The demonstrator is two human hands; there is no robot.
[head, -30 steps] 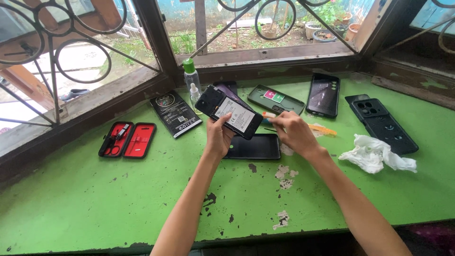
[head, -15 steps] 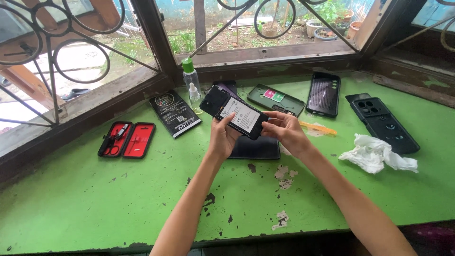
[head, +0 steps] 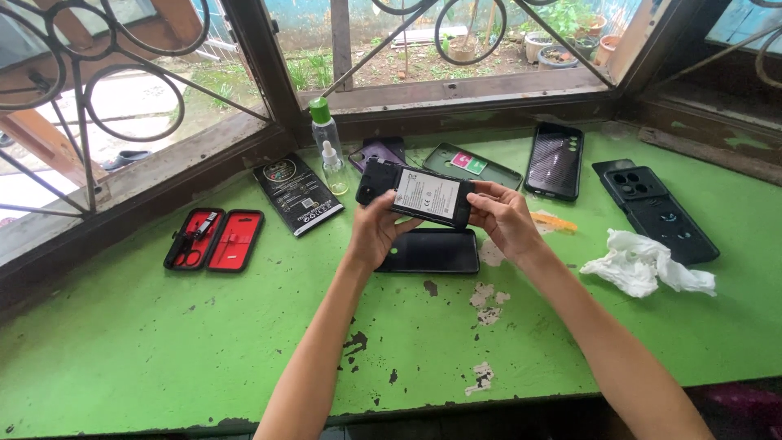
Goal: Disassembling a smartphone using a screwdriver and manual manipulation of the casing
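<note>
Both hands hold an opened black phone (head: 414, 194) with its back off, the white battery label facing up. My left hand (head: 376, 231) grips its left end and my right hand (head: 503, 217) grips its right end, lifting it a little above the green table (head: 244, 342). Directly under the hands lies a black screen panel (head: 430, 251), flat on the table. An orange pry tool (head: 555, 221) lies just right of my right hand.
A red-lined tool case (head: 215, 239) lies open at the left. A black packet (head: 296, 192), two small bottles (head: 327, 147), several phone cases (head: 554, 160) and a crumpled white tissue (head: 643, 262) line the back and right. Window bars stand behind.
My right hand left the table and took hold of the phone's right end. The phone swung from tilted to level, now held between both hands.
</note>
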